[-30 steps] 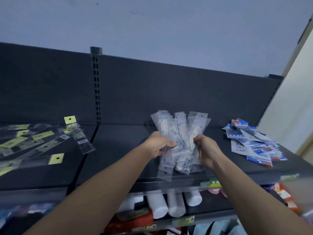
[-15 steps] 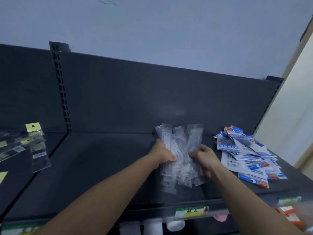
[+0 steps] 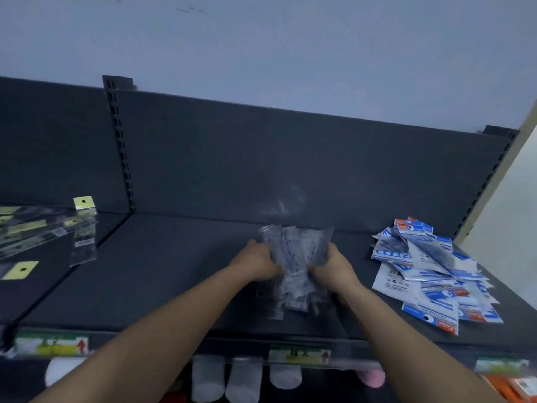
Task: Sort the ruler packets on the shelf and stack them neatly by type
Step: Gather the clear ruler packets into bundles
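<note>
A bundle of clear ruler packets (image 3: 295, 257) is squeezed between my two hands over the dark shelf (image 3: 162, 271). My left hand (image 3: 257, 264) grips its left side and my right hand (image 3: 334, 269) grips its right side. The packets stand roughly upright, their lower ends near the shelf surface; motion blur hides whether they touch it. A loose heap of blue, white and orange packets (image 3: 427, 274) lies to the right of my right hand. Clear packets with yellow header cards (image 3: 43, 228) lie scattered on the neighbouring shelf section at the far left.
The shelf's dark back panel (image 3: 290, 164) rises behind the hands, with a slotted upright (image 3: 120, 146) left of centre. Price labels (image 3: 299, 354) line the front edge. White cylindrical items (image 3: 244, 382) stand on the lower shelf. A pale wall (image 3: 511, 216) borders the right.
My hands have lowered the clear bundle toward the shelf and pressed it narrower. The view has shifted, so the yellow-carded packets show again at left.
</note>
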`<state>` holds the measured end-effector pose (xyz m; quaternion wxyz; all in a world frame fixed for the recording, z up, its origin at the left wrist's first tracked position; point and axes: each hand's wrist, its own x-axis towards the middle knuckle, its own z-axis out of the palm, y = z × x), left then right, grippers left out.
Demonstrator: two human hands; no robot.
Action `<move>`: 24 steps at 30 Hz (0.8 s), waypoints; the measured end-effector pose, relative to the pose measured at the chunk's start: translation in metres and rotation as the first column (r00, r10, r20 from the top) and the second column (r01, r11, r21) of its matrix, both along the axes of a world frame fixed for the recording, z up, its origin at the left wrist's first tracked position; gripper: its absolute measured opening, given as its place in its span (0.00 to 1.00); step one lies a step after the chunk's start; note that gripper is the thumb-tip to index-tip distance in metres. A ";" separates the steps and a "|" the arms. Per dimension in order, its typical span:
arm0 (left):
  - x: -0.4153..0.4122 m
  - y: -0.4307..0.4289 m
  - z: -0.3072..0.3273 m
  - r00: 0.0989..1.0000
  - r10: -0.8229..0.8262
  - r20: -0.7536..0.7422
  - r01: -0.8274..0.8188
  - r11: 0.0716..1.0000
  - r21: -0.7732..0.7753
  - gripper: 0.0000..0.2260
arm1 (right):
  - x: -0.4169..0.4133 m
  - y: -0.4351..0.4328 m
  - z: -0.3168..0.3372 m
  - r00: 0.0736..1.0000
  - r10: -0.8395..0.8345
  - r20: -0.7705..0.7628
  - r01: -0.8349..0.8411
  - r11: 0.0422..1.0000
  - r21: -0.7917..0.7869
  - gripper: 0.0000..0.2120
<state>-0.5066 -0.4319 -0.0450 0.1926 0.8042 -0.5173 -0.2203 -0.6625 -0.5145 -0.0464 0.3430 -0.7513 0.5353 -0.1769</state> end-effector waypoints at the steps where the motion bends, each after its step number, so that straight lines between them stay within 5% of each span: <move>1: -0.002 0.003 0.000 1.000 0.018 0.007 -0.018 1.000 -0.020 0.17 | -0.001 0.003 0.001 0.994 0.034 -0.104 -0.035 0.999 -0.005 0.27; 4: -0.006 0.015 0.002 0.999 0.041 0.020 -0.040 0.997 -0.061 0.16 | -0.003 0.009 0.004 0.953 0.075 -0.294 -0.096 0.994 -0.056 0.26; 13: 0.017 0.078 0.020 0.939 0.184 0.290 -0.174 0.983 -0.060 0.22 | 0.025 0.039 0.023 0.955 0.179 -0.237 -0.261 0.885 -0.386 0.21; 24: 0.086 0.219 0.045 0.659 0.317 0.682 -0.418 0.908 -0.018 0.13 | 0.126 0.136 0.044 0.693 0.542 -0.476 -0.719 0.566 -0.402 0.25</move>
